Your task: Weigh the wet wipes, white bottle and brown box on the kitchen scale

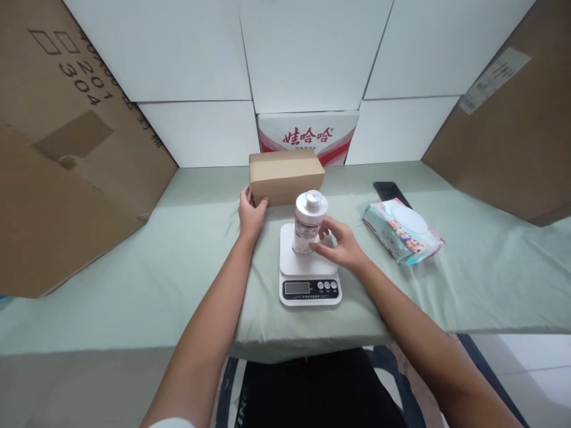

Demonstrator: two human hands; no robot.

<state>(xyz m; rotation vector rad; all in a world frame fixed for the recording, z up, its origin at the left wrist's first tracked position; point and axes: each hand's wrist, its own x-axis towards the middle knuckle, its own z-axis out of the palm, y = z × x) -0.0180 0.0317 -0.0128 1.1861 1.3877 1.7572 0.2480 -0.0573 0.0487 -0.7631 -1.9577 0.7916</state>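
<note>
Surface point(134, 279) is lying under a pale green cloth, walled by white panels and leaning cardboard sheets at both sides. A red-and-white printed carton point(308, 135) is standing at the back centre. In front of it, a plain cardboard box point(285, 175) is resting with its long axis running left to right; the left hand point(250, 214) is pressing against its near left corner, fingers loosely spread, thumb on the front face.

A wet-wipes pack point(401, 229) is lying well right of centre, a dark flat object, possibly a phone point(391, 191), just behind it.

White kitchen scale point(309, 267) is sitting centre front, display facing the person. White bottle point(307, 223) is standing upright on its platform, long axis vertical, cap up. The right hand point(341, 244) is wrapping its fingers lightly around the bottle's lower right side; this hand is the nearer one, the bottle lying immediately to its left.
</note>
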